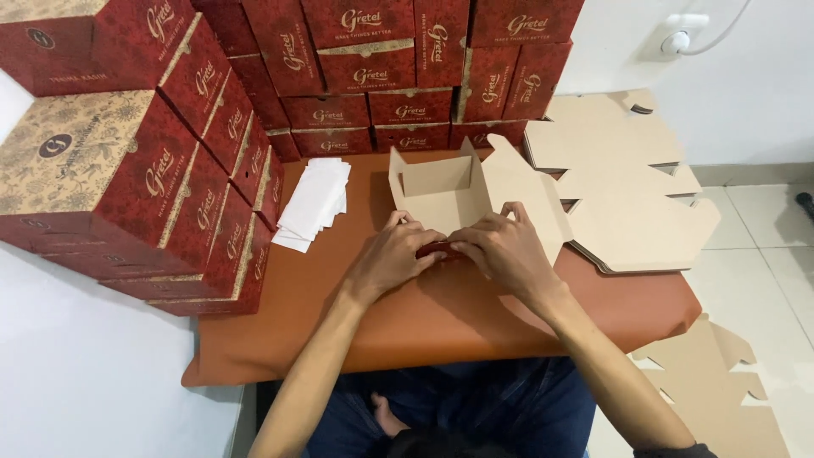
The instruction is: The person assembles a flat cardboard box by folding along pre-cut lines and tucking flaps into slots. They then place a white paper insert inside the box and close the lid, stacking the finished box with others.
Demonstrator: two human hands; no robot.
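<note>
Pinching half-folded tan cardboard box (441,199)'s near wall, your left hand (394,254) and right hand (504,246) touch at table (441,314) centre; box lies just beyond.

Finished red boxes (153,161) are standing stacked along the left and back of the brown table (441,322); white paper slips (315,203) are lying beside them, flat cardboard blanks (627,195) piling up at right.

The scene is evenly and brightly lit from overhead; soft shadows are cast, and edges are slightly bent.
</note>
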